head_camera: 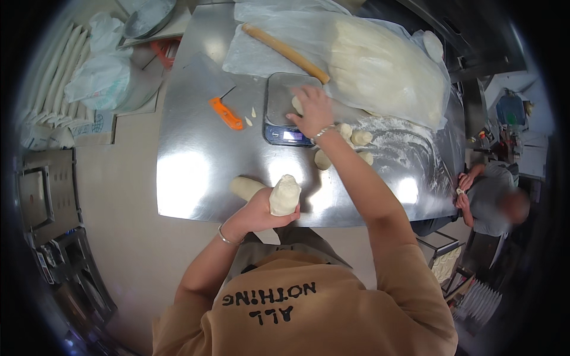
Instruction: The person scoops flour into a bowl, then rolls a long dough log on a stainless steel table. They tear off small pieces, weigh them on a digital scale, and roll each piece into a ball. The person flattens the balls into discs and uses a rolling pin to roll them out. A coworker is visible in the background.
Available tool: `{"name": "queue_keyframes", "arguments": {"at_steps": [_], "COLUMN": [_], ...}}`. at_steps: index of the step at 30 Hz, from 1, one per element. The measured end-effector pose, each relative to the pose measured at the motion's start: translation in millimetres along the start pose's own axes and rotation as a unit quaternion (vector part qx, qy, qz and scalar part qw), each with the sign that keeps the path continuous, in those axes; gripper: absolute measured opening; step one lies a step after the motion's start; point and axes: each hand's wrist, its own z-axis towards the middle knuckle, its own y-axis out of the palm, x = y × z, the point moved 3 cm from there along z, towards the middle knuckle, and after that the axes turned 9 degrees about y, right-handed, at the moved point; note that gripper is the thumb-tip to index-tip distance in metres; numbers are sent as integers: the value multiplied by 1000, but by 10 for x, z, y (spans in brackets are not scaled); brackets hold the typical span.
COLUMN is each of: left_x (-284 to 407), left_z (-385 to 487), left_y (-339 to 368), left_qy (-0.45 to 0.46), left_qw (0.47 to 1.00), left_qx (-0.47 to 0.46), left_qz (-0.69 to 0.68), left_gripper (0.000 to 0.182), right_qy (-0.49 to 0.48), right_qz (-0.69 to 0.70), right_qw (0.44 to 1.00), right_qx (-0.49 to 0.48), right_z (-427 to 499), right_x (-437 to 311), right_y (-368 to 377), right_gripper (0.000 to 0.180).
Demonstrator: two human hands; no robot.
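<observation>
My left hand (pixel 262 212) grips a thick piece of dough (pixel 285 196) upright above the front of the steel table (pixel 196 147). Partly hidden behind this hand, a dough roll (pixel 245 187) lies on the tabletop. My right hand (pixel 312 111), slightly blurred, reaches over a kitchen scale (pixel 278 98). Between its thumb and fingers is a small dough piece (pixel 297 105) at the scale's platform. The scale's display is lit. Several cut dough pieces (pixel 361 137) sit beside and below my right wrist, partly covered by my forearm.
An orange-handled broad-bladed cleaver (pixel 226 114) lies left of the scale, near two dough scraps (pixel 251 116). Behind are a wooden rolling pin (pixel 285 51) and a large dough mass (pixel 383 71) under plastic sheeting. Flour (pixel 401 138) dusts the right side. A person (pixel 487 191) works at the right edge.
</observation>
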Motion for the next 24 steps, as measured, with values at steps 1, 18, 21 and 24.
{"name": "queue_keyframes", "arguments": {"at_steps": [1, 18, 21, 24], "left_x": [0, -32, -75, -123], "left_z": [0, 372, 421, 461], "left_y": [0, -52, -63, -60], "left_qy": [-9, -17, -24, -47], "left_qw": [1000, 995, 995, 995], "left_qx": [1, 92, 97, 88], "left_qz": [0, -27, -14, -3], "left_gripper": [19, 14, 15, 21], "right_qy": [1, 363, 211, 185], "right_qz": [-1, -9, -28, 439], "right_qw": [999, 932, 968, 855], "right_qx": [-37, -15, 129, -205], "right_z": [37, -1455, -1294, -1155], "right_x": [28, 2134, 1409, 463], "right_y": [94, -707, -969, -912], "right_gripper": [51, 39, 47, 64]}}
